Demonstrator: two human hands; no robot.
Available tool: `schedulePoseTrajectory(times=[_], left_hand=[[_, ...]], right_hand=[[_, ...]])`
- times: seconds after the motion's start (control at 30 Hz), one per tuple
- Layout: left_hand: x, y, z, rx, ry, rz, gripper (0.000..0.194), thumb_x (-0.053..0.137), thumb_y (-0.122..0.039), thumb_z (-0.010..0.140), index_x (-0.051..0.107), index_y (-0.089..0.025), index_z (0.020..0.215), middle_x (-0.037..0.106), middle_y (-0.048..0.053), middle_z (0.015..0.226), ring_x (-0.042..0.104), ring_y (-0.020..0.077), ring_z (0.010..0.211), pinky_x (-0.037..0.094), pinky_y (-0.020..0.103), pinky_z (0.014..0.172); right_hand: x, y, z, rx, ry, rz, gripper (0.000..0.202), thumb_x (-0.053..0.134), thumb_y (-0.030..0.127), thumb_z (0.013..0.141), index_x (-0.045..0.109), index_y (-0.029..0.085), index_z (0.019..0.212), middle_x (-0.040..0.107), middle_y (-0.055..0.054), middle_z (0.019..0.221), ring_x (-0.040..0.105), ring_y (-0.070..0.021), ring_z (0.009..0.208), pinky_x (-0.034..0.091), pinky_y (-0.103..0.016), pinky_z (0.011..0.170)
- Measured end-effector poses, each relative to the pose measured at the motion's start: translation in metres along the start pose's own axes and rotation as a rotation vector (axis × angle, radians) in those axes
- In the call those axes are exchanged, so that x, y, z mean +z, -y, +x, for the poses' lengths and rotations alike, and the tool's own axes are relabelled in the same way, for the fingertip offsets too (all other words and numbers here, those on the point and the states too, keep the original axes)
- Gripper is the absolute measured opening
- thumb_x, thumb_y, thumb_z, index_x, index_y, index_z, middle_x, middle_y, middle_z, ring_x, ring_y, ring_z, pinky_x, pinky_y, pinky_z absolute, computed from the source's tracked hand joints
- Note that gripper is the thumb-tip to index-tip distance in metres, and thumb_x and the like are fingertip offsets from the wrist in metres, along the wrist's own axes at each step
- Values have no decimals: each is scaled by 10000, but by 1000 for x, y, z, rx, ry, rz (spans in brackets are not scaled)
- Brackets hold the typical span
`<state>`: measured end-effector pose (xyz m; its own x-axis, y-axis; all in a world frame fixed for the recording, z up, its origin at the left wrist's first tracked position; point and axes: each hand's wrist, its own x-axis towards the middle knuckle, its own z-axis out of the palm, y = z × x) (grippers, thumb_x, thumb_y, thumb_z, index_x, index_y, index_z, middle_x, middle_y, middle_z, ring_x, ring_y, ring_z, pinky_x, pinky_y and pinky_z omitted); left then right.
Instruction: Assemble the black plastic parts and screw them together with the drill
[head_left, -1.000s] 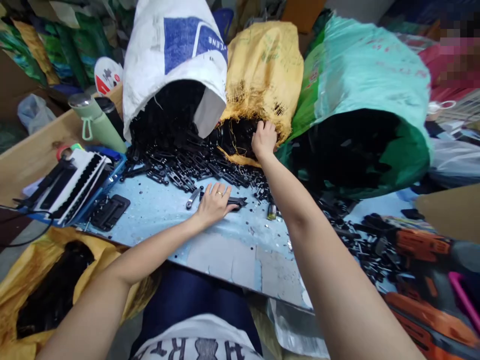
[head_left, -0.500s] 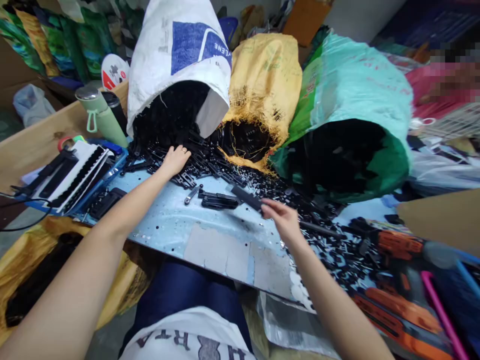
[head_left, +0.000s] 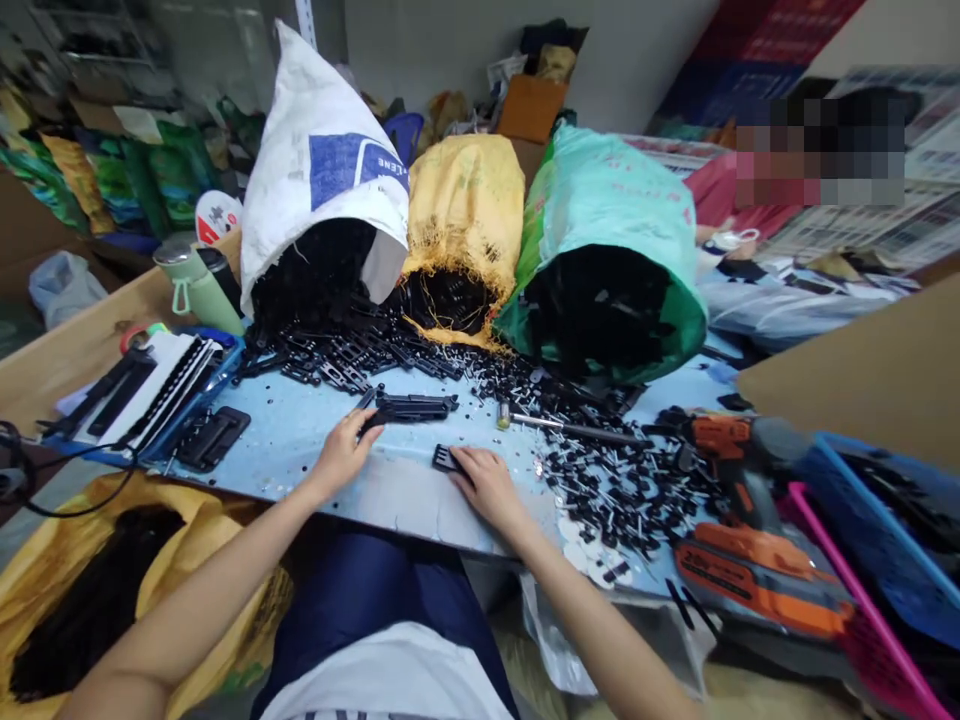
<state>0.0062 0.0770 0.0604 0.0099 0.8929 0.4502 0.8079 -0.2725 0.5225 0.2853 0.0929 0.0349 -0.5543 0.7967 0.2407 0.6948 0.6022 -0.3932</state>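
Note:
My left hand point(head_left: 343, 458) is closed on the end of a small black plastic part point(head_left: 372, 420), just left of a short stack of black strip-like pieces point(head_left: 418, 407) on the blue tabletop point(head_left: 292, 440). My right hand point(head_left: 487, 485) rests low over the grey patch point(head_left: 401, 498) at the table's near edge. Its fingers wrap a black plastic piece, whose slotted end point(head_left: 444, 458) sticks out to the left; the rest is hidden under the palm. Behind both hands spreads a heap of black linkage-like parts point(head_left: 341, 360).
A white sack point(head_left: 281, 190), a yellow sack point(head_left: 469, 195) and a green sack point(head_left: 615, 200) lie open towards me, with black parts inside. At right rests an orange cordless drill point(head_left: 720, 440); screws point(head_left: 615, 500) lie scattered beside it. A blue basket point(head_left: 232, 365) stands left. Another person point(head_left: 720, 190) is at back right.
My left hand has come back from the heap towards me and now holds a part. My right hand has moved left and down, bringing its black piece onto the grey patch. The view has shifted.

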Motion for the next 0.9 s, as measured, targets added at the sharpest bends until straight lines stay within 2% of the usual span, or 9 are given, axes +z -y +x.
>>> schedulePoseTrajectory(times=[0.07,0.17,0.27,0.37,0.47,0.57,0.67,0.8,0.9], left_hand=[[12,-11,-26,10,73,44,313,470,-317,849,543,-231,1142,634,74,1012,607,209,841,508,345,721],[27,-23,-51,23,140,57,314,487,-304,837,561,-245,1137,634,75,995,598,228,855,504,371,734],[39,-28,-59,11,190,162,365,518,-306,818,545,-196,1165,616,112,991,583,249,863,496,394,737],[46,-31,-57,30,224,253,367,514,-281,832,535,-151,1175,607,150,991,565,273,912,486,415,755],[49,-40,-53,28,184,24,306,447,-248,880,545,-164,1157,610,127,999,577,235,926,493,382,785],[47,-57,-52,-89,144,-343,330,384,-297,922,523,-195,1204,590,81,1026,595,125,699,511,272,639],[39,-75,-52,-183,146,-529,370,403,-332,921,506,-198,1250,581,55,990,531,64,543,477,224,531],[22,-87,-48,-119,94,-449,334,474,-303,893,582,-186,1186,601,53,911,583,143,830,494,285,761],[14,-89,-45,-77,106,-381,325,479,-282,890,596,-180,1177,594,53,872,575,153,843,488,299,781]], right_hand=[[4,7,9,71,-36,137,371,494,366,882,570,197,1204,629,-120,1107,567,-247,1042,444,-453,910],[5,10,13,261,-85,542,398,517,430,851,593,202,1169,646,-90,1068,607,-215,945,493,-378,827],[3,12,10,443,-49,887,430,543,489,803,616,212,1123,671,-52,890,626,-188,741,522,-334,665],[-1,16,3,502,-2,1010,445,581,494,769,612,223,1121,653,-32,833,607,-161,658,520,-304,600],[-2,27,-1,555,-2,1080,477,587,507,759,590,242,1155,632,-38,926,610,-144,642,528,-286,565],[1,44,-1,601,2,1189,555,557,547,765,531,265,1243,617,-35,943,607,-129,595,519,-264,492],[4,57,0,532,-3,1229,586,523,551,795,474,283,1315,619,-21,907,585,-111,578,526,-257,496],[-3,53,-1,281,12,1035,510,529,483,828,504,294,1301,593,-32,1002,552,-85,585,528,-256,541],[-14,42,-3,103,25,842,484,516,427,859,494,267,1316,576,-34,946,537,-79,583,529,-268,610]])
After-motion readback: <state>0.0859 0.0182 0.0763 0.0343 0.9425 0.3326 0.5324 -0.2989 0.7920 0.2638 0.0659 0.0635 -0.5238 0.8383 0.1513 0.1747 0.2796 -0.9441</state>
